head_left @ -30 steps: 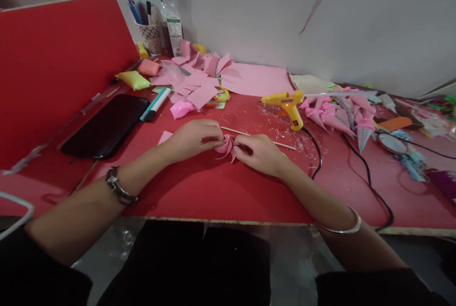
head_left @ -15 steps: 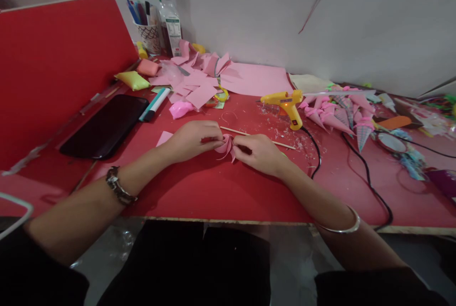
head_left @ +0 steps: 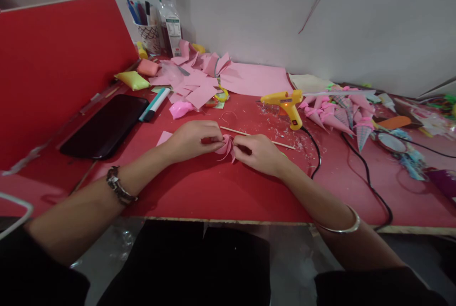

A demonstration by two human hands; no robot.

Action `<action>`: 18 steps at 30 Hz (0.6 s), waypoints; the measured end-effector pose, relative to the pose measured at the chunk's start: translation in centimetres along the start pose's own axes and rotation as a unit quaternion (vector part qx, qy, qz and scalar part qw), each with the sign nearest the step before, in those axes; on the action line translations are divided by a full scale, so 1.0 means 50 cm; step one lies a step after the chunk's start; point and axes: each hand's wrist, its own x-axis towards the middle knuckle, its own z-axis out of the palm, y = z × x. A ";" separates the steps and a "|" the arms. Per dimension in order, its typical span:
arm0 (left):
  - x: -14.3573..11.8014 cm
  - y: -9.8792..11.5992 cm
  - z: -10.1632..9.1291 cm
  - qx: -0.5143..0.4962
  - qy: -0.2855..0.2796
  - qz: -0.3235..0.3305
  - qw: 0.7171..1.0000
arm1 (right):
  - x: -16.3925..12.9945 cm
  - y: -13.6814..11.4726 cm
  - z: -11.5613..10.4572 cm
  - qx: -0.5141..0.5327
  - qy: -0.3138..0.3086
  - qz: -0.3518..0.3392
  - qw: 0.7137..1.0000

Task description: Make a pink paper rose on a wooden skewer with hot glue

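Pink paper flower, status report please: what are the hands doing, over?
Left hand and right hand both pinching pink paper flower. Wooden stick lies just behind. Glue gun stands apart.

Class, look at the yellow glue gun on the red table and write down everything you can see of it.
The glue gun has a yellow body that looks like plastic, with a small orange glow on its side. It stands upright on the red table, its nozzle pointing left and its handle slanting down to the right. A black cord leaves the handle's base and curls toward the table's front edge. Pale scraps litter the table around it, and pink paper cones lie just to its right. Neither hand touches it.
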 end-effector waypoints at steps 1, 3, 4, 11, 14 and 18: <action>0.000 0.001 -0.001 -0.002 0.003 -0.001 1.000 | 0.000 0.000 0.001 -0.008 0.004 0.002 1.000; 0.000 0.005 -0.005 -0.007 0.009 -0.006 1.000 | -0.001 0.000 0.001 -0.016 0.015 0.011 1.000; 0.000 0.007 -0.007 -0.010 0.012 -0.010 1.000 | -0.002 0.000 0.001 -0.014 0.024 0.019 0.999; -0.001 0.013 -0.012 0.004 -0.041 -0.084 0.996 | -0.005 0.005 0.003 0.021 0.064 0.063 0.996; 0.000 0.013 -0.007 0.014 -0.081 -0.124 0.989 | -0.006 0.009 0.005 0.029 0.056 0.046 0.997; 0.002 0.011 -0.002 0.002 -0.096 -0.130 0.987 | -0.004 0.011 0.003 0.010 0.000 0.016 1.000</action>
